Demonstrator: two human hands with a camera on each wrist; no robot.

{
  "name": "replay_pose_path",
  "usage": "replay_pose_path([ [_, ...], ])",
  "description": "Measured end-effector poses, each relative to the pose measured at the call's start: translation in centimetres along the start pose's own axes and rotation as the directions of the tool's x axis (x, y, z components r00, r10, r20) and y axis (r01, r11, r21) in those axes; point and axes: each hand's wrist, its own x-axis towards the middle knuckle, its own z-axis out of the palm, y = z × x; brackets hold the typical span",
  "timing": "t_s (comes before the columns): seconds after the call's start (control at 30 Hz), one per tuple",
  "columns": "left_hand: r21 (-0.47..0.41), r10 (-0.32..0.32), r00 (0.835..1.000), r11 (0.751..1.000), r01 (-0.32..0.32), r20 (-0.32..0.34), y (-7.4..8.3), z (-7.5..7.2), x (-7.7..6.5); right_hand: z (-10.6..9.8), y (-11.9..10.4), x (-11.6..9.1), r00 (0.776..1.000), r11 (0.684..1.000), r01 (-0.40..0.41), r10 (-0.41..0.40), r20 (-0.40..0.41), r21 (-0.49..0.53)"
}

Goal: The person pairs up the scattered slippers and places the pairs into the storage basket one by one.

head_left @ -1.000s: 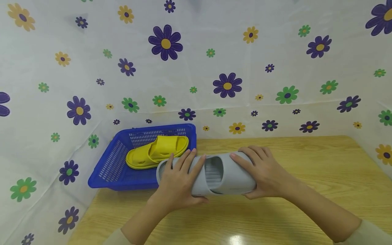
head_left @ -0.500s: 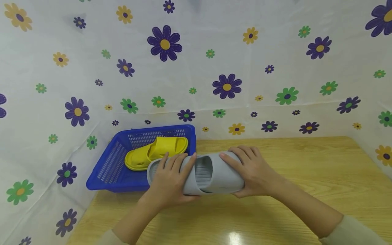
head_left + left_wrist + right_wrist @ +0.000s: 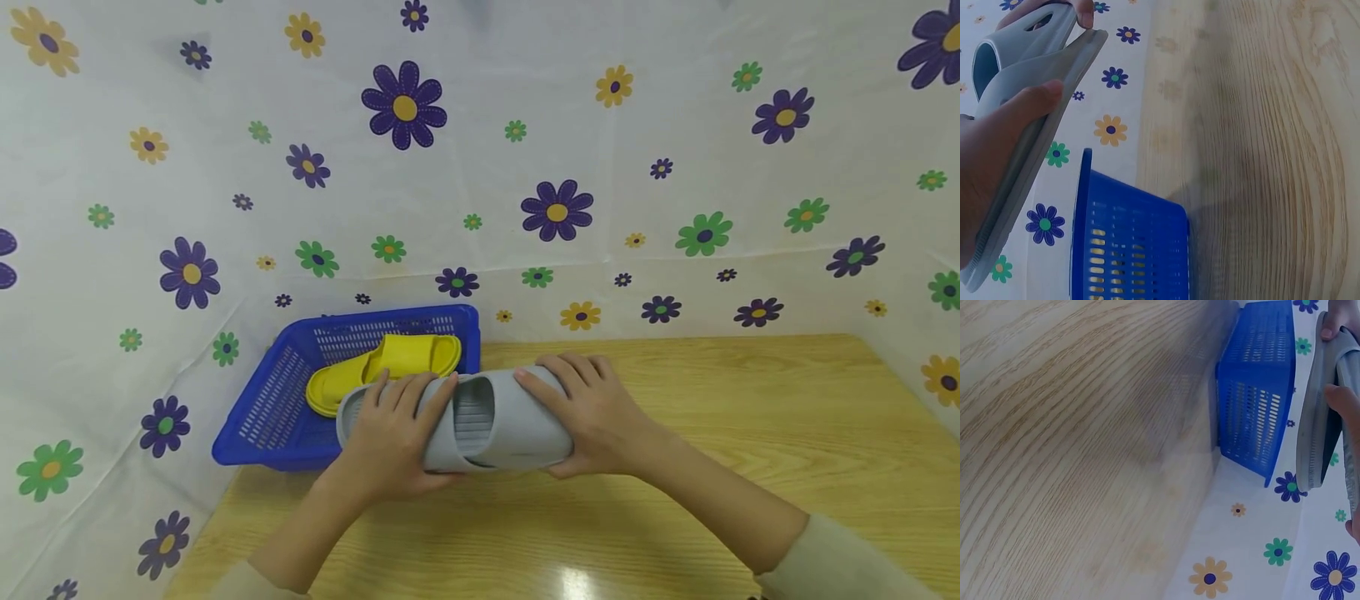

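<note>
A pair of grey slippers, fitted together, is held above the table at the basket's near right. My left hand grips the left end, fingers over the top and thumb below. At the right end my right hand grips them the same way. In the left wrist view the two grey slippers lie one against the other, with a thumb along the sole edge. Yellow slippers lie inside the blue plastic basket, partly hidden behind the grey pair and my left fingers.
The basket stands at the back left of the wooden table; its slotted wall shows in the right wrist view. A white cloth with printed flowers hangs behind the table and along its sides.
Both hands have moved left together with the grey slippers, which now cover more of the basket's front right part. The basket and the yellow slippers have stayed in place.
</note>
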Motion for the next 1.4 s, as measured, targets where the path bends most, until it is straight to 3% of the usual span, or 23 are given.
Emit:
replay_pose_path([
  [0.53,0.022,0.025,0.997,0.999,-0.024,-0.067,-2.9,-0.8,-1.0,1.1,-1.1,2.3,0.999,1.0,0.008,-0.009,-0.038,-0.024],
  [0.97,-0.007,0.024,0.996,1.0,-0.025,-0.09,-5.5,-1.5,-2.3,1.2,-2.1,3.9,0.998,0.996,0.055,-0.055,-0.007,-0.065],
  [1.2,-0.002,-0.001,0.997,1.0,0.001,-0.073,-7.1,-1.6,-3.4,1.5,-2.4,4.5,0.998,0.998,0.058,-0.058,0.019,-0.033],
  [1.4,-0.003,-0.017,0.998,1.0,0.017,-0.067,-8.0,-1.8,-4.4,1.8,-2.5,4.6,0.998,0.996,0.06,-0.059,0.023,-0.068],
])
